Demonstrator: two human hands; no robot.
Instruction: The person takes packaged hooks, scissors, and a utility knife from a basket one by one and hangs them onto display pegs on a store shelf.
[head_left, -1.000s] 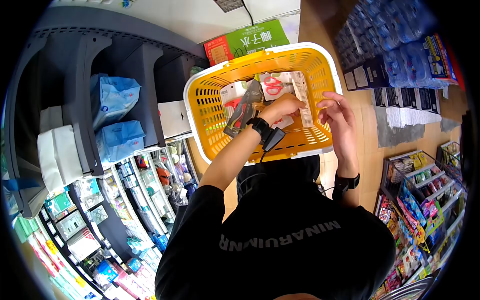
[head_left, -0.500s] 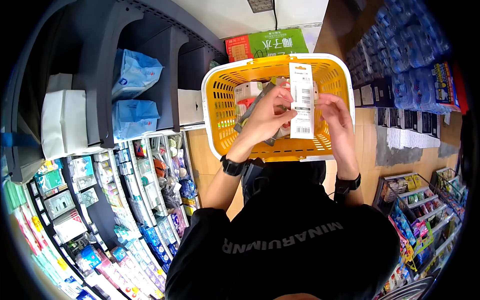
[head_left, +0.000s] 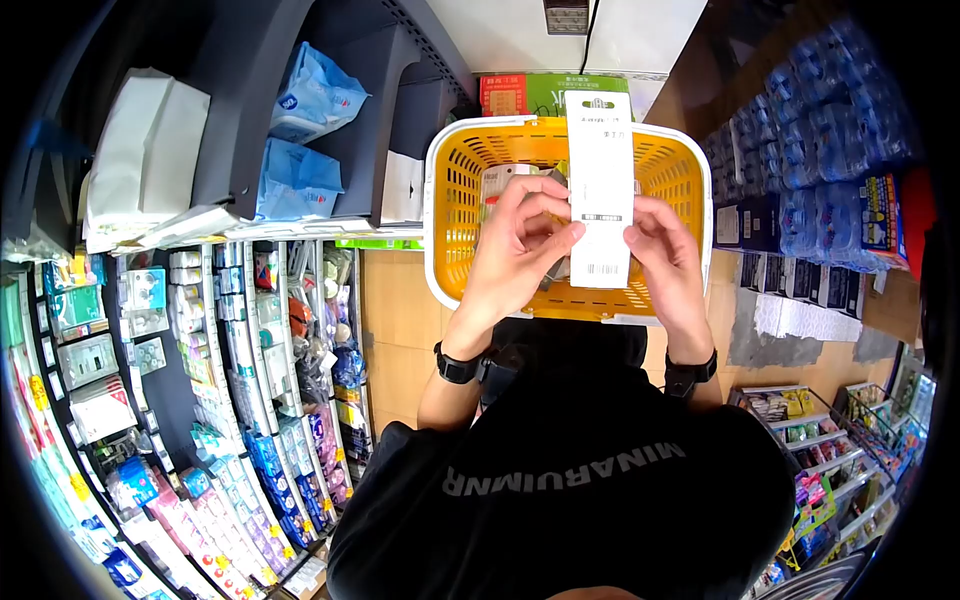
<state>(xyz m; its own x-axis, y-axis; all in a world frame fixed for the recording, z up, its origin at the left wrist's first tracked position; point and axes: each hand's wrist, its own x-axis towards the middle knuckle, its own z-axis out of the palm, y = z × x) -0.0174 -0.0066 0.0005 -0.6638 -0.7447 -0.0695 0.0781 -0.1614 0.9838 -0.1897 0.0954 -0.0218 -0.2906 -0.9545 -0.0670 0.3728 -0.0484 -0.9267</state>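
A long, narrow white package (head_left: 600, 165) with a hang hole at its top and a barcode near its bottom is held upright above the basket. I cannot make out the product inside. My left hand (head_left: 522, 235) pinches its left edge, thumb and fingers bent. On the opposite edge, my right hand (head_left: 665, 250) pinches it with thumb and curled fingers. Beneath the hands is a yellow shopping basket (head_left: 455, 250) with a white rim. Some boxed goods (head_left: 497, 180) lie inside it, mostly covered by my left hand and the package.
Dark shelving (head_left: 215, 150) on the left carries blue packs (head_left: 300, 180) and a white bag (head_left: 145, 160). Hanging goods fill the racks below. Bottled water packs (head_left: 830, 120) are stacked at right, above a snack rack (head_left: 820, 440). A green and red carton (head_left: 535, 92) stands behind the basket.
My right hand has closed in on the package's right edge. The package sits slightly higher and farther left against the basket, and the whole view has shifted a little.
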